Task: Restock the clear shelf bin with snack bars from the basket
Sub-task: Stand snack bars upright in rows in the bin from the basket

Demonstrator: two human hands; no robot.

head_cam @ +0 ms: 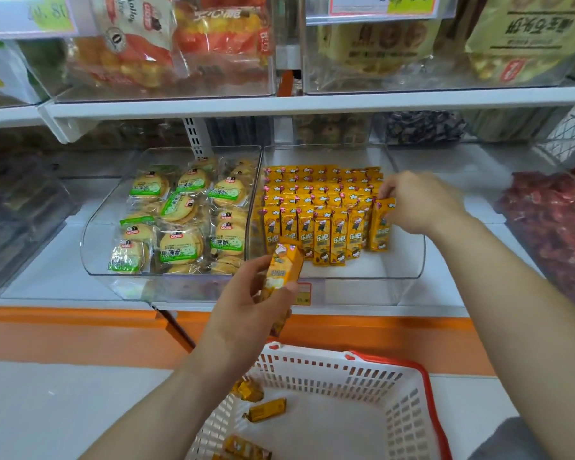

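The clear shelf bin (409, 260) sits on the middle shelf, holding several rows of upright yellow snack bars (319, 207). My right hand (419, 204) reaches into the bin and pinches the top of one yellow bar (380, 227) standing at the right end of the front row. My left hand (249, 303) hovers in front of the bin's front wall, gripping a small bunch of yellow bars (283, 270). Below stands a white basket with a red rim (409, 396); a few loose yellow bars (266, 410) lie on its floor.
A second clear bin (113, 277) of green-labelled round biscuit packs stands directly left of the snack-bar bin. A bin of red-wrapped sweets (555, 227) is to the right. Upper-shelf bins of packaged cakes overhang above. An orange shelf base (80, 333) runs below.
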